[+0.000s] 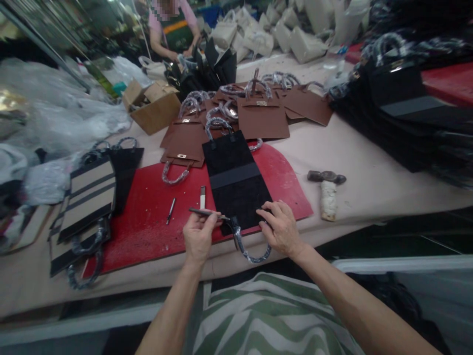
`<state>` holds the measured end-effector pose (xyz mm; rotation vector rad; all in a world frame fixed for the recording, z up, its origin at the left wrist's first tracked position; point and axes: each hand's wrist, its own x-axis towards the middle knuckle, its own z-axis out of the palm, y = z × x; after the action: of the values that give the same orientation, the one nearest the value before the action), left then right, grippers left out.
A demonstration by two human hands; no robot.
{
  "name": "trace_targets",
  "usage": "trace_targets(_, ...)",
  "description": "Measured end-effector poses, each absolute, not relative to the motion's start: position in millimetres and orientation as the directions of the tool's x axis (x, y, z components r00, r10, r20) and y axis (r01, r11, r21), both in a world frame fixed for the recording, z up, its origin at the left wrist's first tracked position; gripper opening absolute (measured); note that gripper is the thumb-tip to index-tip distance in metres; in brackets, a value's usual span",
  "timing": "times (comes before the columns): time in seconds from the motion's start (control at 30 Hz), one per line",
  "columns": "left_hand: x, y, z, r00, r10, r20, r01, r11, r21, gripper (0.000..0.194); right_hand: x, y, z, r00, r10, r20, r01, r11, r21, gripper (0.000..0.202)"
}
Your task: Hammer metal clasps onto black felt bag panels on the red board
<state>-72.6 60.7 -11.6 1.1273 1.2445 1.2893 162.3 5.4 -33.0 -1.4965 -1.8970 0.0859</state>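
Observation:
A black bag panel [236,172] lies lengthwise before me, crossed by a dark grey band. Plastic-wrapped handles are at both ends, and the near handle [253,256] hangs over the board's front edge. My left hand [199,236] is closed on a slim dark pen-like tool [203,212], its tip at the near handle's base. Over the panel's near right corner, my right hand [281,228] rests with bent fingers slightly apart, fingertips touching the black surface. Left of the panel, a small flat tool [202,197] and a thin pen-shaped tool [170,211] lie on the red board [144,222].
A hammer [328,195] with a wrapped handle lies at right. Brown bag panels [262,118] and a cardboard box [153,111] are beyond the board. Striped panels [88,197] lie left; black panels [384,118] are piled right. A person [173,29] works across the table.

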Motion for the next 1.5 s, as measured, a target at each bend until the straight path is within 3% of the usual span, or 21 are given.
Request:
trace_targets(0.2,-30,64,-13,-0.161,0.984,0.082,0.189,-0.051,0.981,0.023,163,4,-34,-0.082,0.872,0.483,0.826,0.330,-0.456,0.027)
trace_targets(0.47,-43,70,-23,-0.049,0.998,0.036,0.031,-0.034,0.999,0.033,163,5,-34,-0.073,0.881,0.468,0.816,0.323,-0.479,0.028)
trace_targets(0.67,-44,63,-19,0.010,0.996,0.087,0.074,-0.088,0.993,0.026,163,5,-37,-0.067,0.886,0.459,0.810,0.317,-0.494,0.030)
trace_targets(0.83,-34,54,-14,0.081,0.981,0.176,0.235,-0.191,0.953,0.016,164,4,-38,-0.068,0.884,0.463,0.812,0.319,-0.488,0.030)
trace_targets(1.5,-38,57,-25,0.182,0.949,0.259,0.373,-0.310,0.874,0.012,165,4,-37,-0.066,0.889,0.454,0.815,0.310,-0.489,0.031)
